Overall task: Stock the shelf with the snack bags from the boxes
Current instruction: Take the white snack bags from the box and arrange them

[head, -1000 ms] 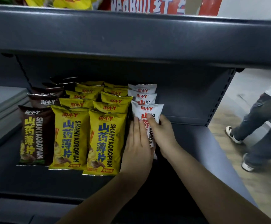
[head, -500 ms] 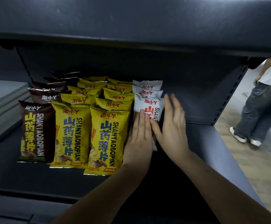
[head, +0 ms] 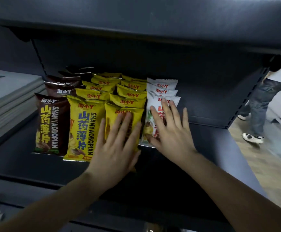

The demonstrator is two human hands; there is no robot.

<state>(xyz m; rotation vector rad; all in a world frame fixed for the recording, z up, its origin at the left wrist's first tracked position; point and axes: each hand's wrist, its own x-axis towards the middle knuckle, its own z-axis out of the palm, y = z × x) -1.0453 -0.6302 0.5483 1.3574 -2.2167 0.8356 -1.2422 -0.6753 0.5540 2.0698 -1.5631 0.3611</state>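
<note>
On the dark shelf (head: 211, 148) stand rows of snack bags: brown bags (head: 50, 124) at the left, two rows of yellow bags (head: 82, 126) in the middle, and a row of white bags (head: 161, 84) at the right. My left hand (head: 118, 144) lies flat with straight fingers on the front yellow bag of the right yellow row (head: 114, 114). Spread fingers of my right hand (head: 170, 129) press on the front white bag (head: 150, 123), which stands upright against the row behind it.
The shelf board above (head: 136, 22) overhangs the bags. A stack of grey flat panels (head: 7, 97) lies on the shelf at the left. The shelf's right part is bare. A person in jeans and white shoes (head: 260, 111) stands on the wooden floor at the right.
My left hand has slid left from the white bag onto the front yellow bag. My right hand let go of the white bag's edge and now lies flat on its front.
</note>
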